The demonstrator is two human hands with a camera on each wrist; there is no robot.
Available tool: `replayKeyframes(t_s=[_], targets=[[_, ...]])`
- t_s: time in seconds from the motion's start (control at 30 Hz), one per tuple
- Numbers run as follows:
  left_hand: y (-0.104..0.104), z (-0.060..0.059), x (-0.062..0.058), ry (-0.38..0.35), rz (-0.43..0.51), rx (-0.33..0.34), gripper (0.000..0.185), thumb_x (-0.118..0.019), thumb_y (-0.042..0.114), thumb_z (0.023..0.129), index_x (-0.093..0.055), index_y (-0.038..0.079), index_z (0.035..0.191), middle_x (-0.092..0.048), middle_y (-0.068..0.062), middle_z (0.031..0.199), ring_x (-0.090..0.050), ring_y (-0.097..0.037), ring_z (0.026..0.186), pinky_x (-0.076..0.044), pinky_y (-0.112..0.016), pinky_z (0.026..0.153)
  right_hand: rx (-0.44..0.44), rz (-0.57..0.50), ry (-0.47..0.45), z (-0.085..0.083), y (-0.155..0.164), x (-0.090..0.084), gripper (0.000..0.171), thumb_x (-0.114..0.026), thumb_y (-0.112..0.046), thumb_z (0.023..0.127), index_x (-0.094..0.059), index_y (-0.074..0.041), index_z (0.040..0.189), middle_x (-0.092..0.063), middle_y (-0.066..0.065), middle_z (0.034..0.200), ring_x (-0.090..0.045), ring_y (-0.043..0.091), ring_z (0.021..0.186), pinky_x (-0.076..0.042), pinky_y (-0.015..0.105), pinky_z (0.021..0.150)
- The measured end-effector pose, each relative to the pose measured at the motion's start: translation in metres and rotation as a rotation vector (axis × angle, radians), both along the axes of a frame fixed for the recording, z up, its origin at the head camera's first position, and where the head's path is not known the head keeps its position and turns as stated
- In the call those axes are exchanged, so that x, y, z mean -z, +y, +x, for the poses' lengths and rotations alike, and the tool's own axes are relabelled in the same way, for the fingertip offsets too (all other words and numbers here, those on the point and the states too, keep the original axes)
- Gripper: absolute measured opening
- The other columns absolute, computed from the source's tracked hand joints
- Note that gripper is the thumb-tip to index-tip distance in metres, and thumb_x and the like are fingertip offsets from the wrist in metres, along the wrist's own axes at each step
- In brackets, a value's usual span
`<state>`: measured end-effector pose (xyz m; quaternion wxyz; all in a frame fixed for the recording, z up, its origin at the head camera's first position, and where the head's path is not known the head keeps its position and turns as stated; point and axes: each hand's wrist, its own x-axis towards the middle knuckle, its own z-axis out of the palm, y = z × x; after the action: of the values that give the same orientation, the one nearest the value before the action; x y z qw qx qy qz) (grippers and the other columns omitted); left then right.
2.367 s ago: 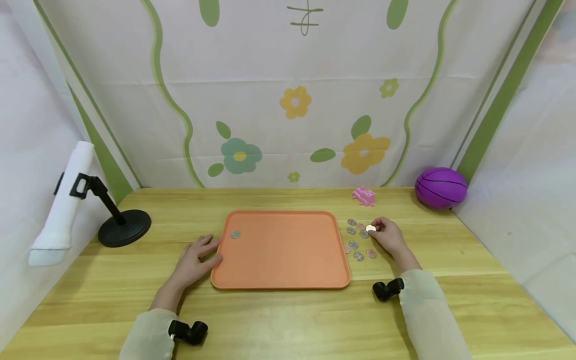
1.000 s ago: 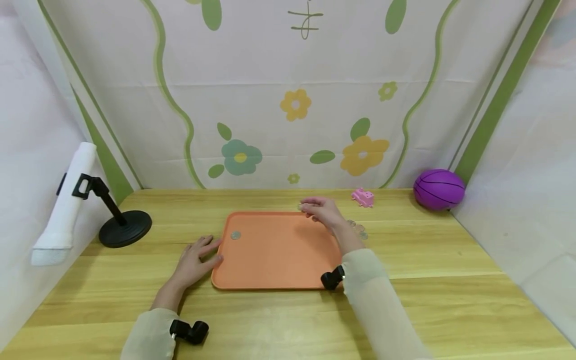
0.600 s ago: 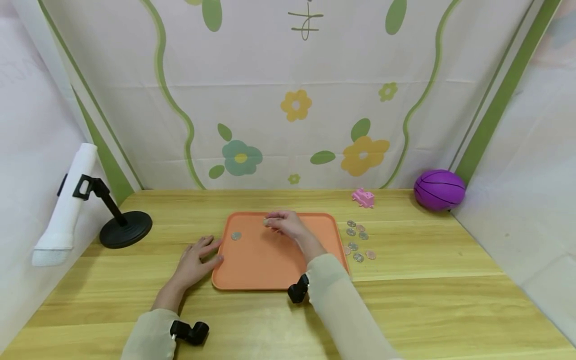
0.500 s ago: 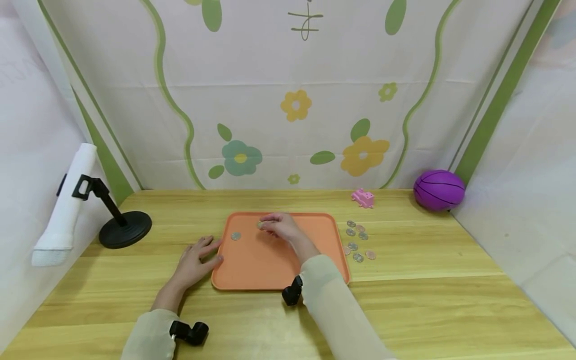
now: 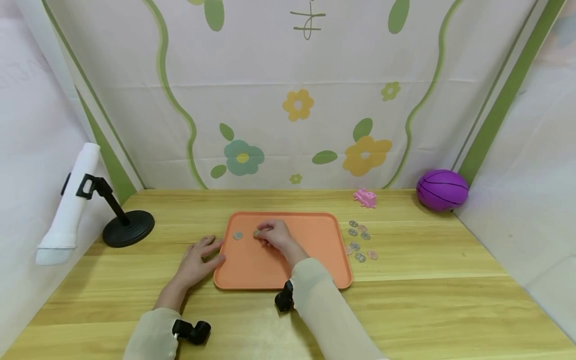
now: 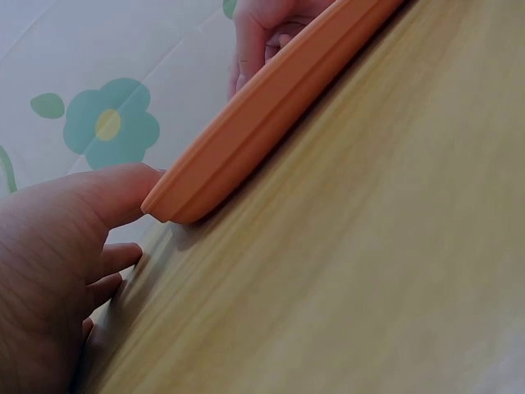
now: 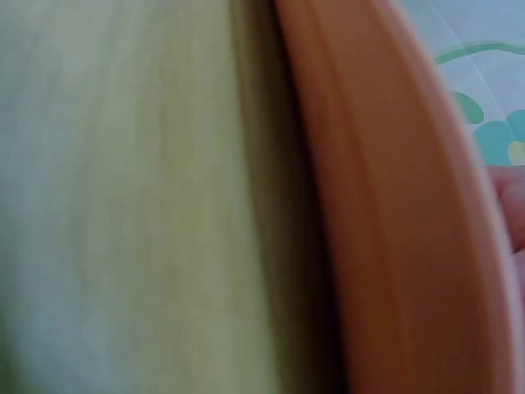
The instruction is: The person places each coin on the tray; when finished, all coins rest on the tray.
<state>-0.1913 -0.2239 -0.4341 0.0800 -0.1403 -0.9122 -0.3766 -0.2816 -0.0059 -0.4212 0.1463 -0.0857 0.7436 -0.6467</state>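
Observation:
An orange tray (image 5: 292,270) lies flat on the wooden table in the head view. Over its left part my right hand (image 5: 276,236) pinches a coin (image 5: 256,233) between thumb and fingertips, low above the tray or touching it; I cannot tell which. A silver coin (image 5: 237,235) lies flat on the tray to the left of that hand. My left hand (image 5: 196,262) rests on the table with fingers spread, thumb and index finger touching the tray's left edge. In the left wrist view the left thumb (image 6: 123,190) meets the tray's corner.
Several silver and copper coins (image 5: 355,246) lie on the table right of the tray. Behind them is a small pink toy (image 5: 365,198), with a purple ball (image 5: 442,190) at the back right. At left stands a white microphone (image 5: 67,210) on a black stand (image 5: 128,228).
My right hand picked a coin from the group at right, carried it left across the tray and lowered it near the coin lying there. The left hand has stayed at the tray's edge.

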Motion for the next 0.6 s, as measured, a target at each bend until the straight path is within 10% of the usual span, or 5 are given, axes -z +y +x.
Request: replayKeyframes(t_s=[0.37, 0.6], targets=[[0.0004, 0.0001, -0.0009, -0.010, 0.018, 0.006, 0.049, -0.058, 0.027, 0.082, -0.048, 0.002, 0.124, -0.033, -0.025, 0.129, -0.019, -0.040, 0.122, -0.005, -0.056, 0.095, 0.041, 0.140, 0.063, 0.0002, -0.0048, 0.0004, 0.014, -0.065, -0.006, 0.076, -0.064, 0.001, 0.088, -0.058, 0.007, 0.062, -0.045, 0.013, 0.044, -0.037, 0.022, 0.040], [0.0001, -0.0001, -0.0001, -0.005, 0.019, 0.009, 0.049, -0.058, 0.027, 0.083, -0.048, 0.002, 0.124, -0.033, -0.025, 0.130, -0.018, -0.040, 0.122, -0.004, -0.056, 0.095, -0.021, 0.023, 0.016, 0.0013, 0.0047, -0.0063, 0.026, -0.060, -0.006, 0.080, -0.059, 0.008, 0.101, -0.059, 0.010, 0.070, -0.049, 0.016, 0.051, -0.040, 0.023, 0.045]])
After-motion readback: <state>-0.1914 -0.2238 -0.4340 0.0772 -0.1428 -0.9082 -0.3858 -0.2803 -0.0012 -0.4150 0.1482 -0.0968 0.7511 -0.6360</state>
